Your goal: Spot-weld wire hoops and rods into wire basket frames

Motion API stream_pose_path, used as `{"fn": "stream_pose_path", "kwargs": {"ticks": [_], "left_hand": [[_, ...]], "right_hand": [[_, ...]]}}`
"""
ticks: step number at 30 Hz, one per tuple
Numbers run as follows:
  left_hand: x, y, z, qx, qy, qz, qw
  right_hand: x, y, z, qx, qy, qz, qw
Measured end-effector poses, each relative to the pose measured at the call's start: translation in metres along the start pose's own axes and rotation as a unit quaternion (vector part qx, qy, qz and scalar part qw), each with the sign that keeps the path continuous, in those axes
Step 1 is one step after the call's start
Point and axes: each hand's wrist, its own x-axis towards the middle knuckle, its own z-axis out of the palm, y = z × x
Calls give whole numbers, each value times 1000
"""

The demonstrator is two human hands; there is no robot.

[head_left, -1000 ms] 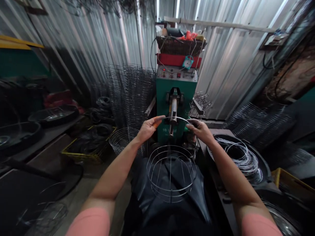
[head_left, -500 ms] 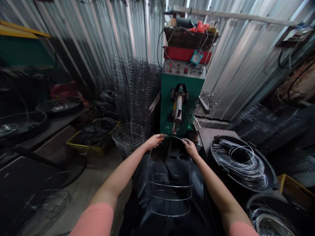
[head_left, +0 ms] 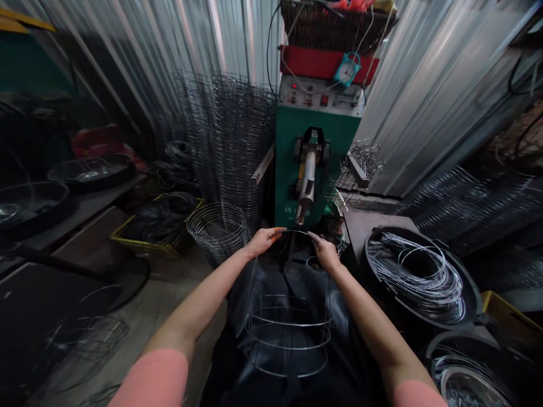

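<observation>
My left hand (head_left: 262, 242) and my right hand (head_left: 324, 250) pinch a curved wire (head_left: 295, 230) between them. It arches just under the metal electrode tip (head_left: 301, 213) of a green machine (head_left: 292, 169); I cannot tell whether they touch. Below my hands a round wire frame (head_left: 288, 345) with several rings rests over my dark apron (head_left: 271, 282). Its long side wires run up toward both hands. My fingertips look dark, with something orange at the left fingers.
Tall stacks of wire frames (head_left: 237, 141) stand left of the machine, with a wire basket (head_left: 217, 229) in front. A yellow crate (head_left: 146, 240) sits further left. On the right, a black basin (head_left: 369, 271) holds wire rings (head_left: 418, 277), with another basin (head_left: 432, 345) nearer me.
The view has tilted down, and the machine appears larger and higher. My hands are slightly closer together, still pinching the wire near the electrode tip.
</observation>
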Motion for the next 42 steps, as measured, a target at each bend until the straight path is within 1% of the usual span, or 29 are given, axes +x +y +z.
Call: {"fn": "stream_pose_path", "kwargs": {"ticks": [1,3,4,6,8,9,11,14,20,25,30,35,38,42], "left_hand": [[1,-2,0,7,-5,5,1000],[3,-5,1,22,-15,12,1000],[4,-8,1,28,-19,15,999],[6,-12,2,38,-27,23,999],[9,-15,3,45,-33,33,998],[11,-16,3,48,-35,37,998],[16,-15,3,51,-35,42,997],[25,-7,2,67,-36,43,996],[40,6,1,100,-37,20,994],[43,8,1,91,-37,-3,995],[41,13,1,57,-35,-25,997],[42,19,0,63,-51,-42,996],[45,21,-2,28,-69,-78,994],[50,27,-4,-15,-94,-115,989]], "right_hand": [[0,1,0,-20,-5,-5,1000],[0,2,-1,-99,-27,-15,995],[0,3,-1,-151,-44,-21,987],[1,4,-2,-252,-80,-30,964],[3,4,-2,-317,-102,-35,942],[4,5,-3,-332,-107,-37,937],[8,5,-4,-335,-104,-40,936],[16,3,-8,-315,-93,-44,944],[26,1,-14,-276,-88,-20,957],[31,0,-17,-248,-97,-20,964],[33,1,-18,-235,-104,-11,966],[31,-2,-16,-240,-87,-16,967],[33,-6,-18,-232,-79,-41,969],[39,-11,-25,-217,-92,-81,968]]}}
